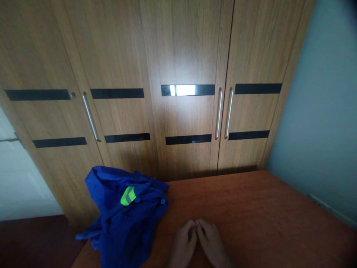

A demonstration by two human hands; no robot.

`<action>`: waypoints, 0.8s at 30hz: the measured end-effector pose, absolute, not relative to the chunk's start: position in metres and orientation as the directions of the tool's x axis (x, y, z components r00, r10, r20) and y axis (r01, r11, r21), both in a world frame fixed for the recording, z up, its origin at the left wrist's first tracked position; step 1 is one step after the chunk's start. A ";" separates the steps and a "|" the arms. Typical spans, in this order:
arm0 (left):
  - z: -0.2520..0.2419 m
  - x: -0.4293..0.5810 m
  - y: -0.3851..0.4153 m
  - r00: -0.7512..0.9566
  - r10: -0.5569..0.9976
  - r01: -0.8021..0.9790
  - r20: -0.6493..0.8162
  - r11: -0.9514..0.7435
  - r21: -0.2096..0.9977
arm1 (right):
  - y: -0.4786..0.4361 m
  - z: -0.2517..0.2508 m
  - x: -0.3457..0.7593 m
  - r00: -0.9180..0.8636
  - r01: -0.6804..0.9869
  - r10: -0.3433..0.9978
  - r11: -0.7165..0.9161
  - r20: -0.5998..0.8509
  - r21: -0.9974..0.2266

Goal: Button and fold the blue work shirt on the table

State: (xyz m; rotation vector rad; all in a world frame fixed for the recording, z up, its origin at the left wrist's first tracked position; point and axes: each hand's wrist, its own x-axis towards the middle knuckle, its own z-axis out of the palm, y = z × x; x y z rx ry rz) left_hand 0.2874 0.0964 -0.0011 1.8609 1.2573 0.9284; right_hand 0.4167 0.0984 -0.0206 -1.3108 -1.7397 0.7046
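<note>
My left hand (pixel 183 242) and my right hand (pixel 209 240) rest on the reddish-brown table (pixel 251 216) at its near edge. Their fingers are curled in and meet at the knuckles, and I see nothing held in either. To the left of them, a crumpled blue work garment (pixel 125 227) lies over the table's left edge, apart from both hands. It has buttons and a yellow-green and grey reflective patch (pixel 128 195).
A wooden wardrobe (pixel 184 119) with black strips and metal handles (pixel 219 113) stands behind the table. A pale blue wall (pixel 320 111) rises on the right. A white door (pixel 22 178) and dark floor (pixel 33 242) show at left.
</note>
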 end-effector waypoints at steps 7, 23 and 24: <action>-0.001 0.287 0.097 0.278 0.942 0.440 0.187 -0.297 0.847 | 0.097 -0.019 0.416 -0.103 0.504 0.949 0.308 0.297 -0.807; -0.007 0.286 0.099 0.281 0.937 0.453 0.209 -0.321 0.831 | 0.096 -0.017 0.417 -0.124 0.509 0.945 0.322 0.302 -0.798; -0.008 0.286 0.100 0.281 0.937 0.458 0.208 -0.321 0.829 | 0.096 -0.016 0.417 -0.124 0.510 0.944 0.324 0.304 -0.797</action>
